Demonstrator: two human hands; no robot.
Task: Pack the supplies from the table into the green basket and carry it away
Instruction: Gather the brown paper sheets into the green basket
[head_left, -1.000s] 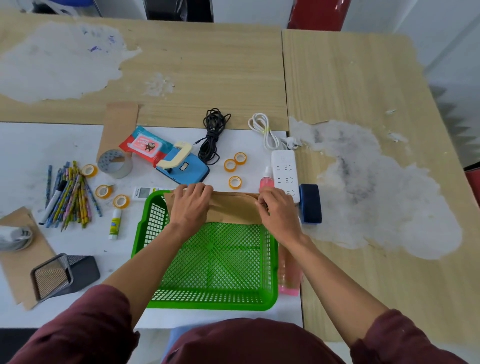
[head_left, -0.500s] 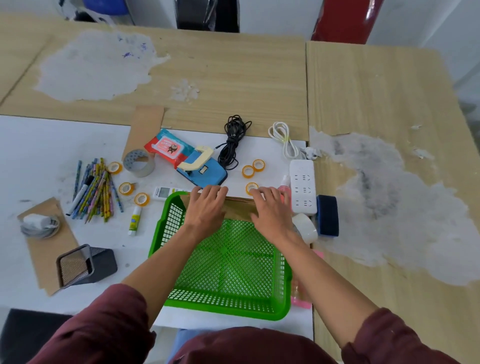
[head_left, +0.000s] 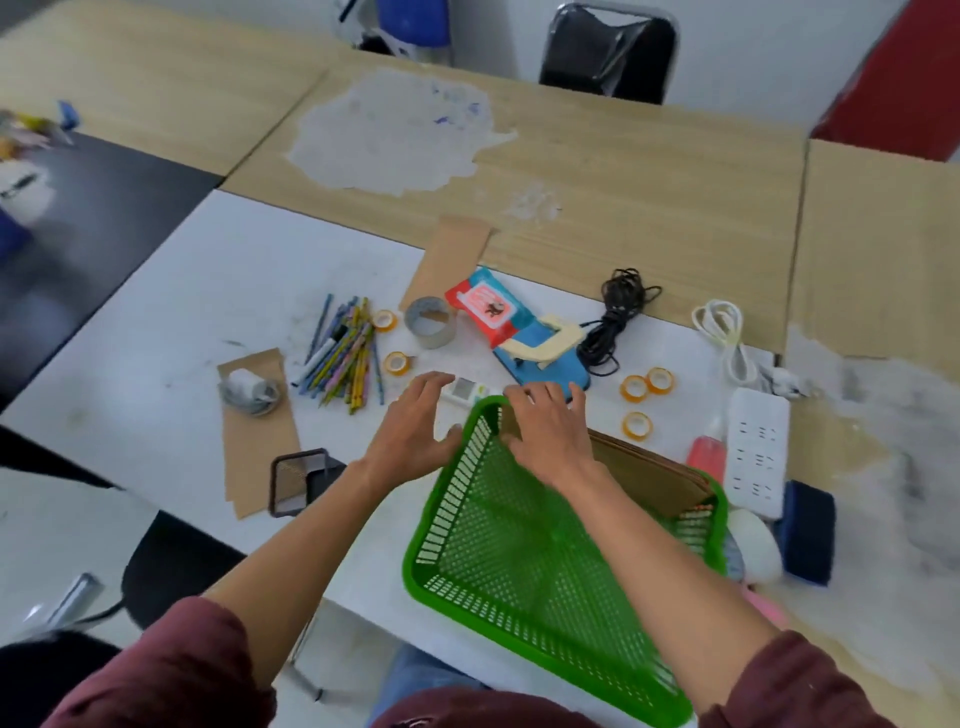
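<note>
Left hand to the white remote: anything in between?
Nothing visible. The open left hand hovers right beside the remote, just left of the basket's far corner.

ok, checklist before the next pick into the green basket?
1. left hand free: ok, fingers spread, holding nothing.
2. right hand free: ok, open over the basket's far corner.
3. green basket has room: ok, only brown paper along its far wall.
4. Next item in reach: ok, white device lies at the fingertips.
5. Basket fully on the table: cannot tell, near corner sits at the edge.
6. Packing done: not ok, pencils and tape rolls lie unpacked.
</note>
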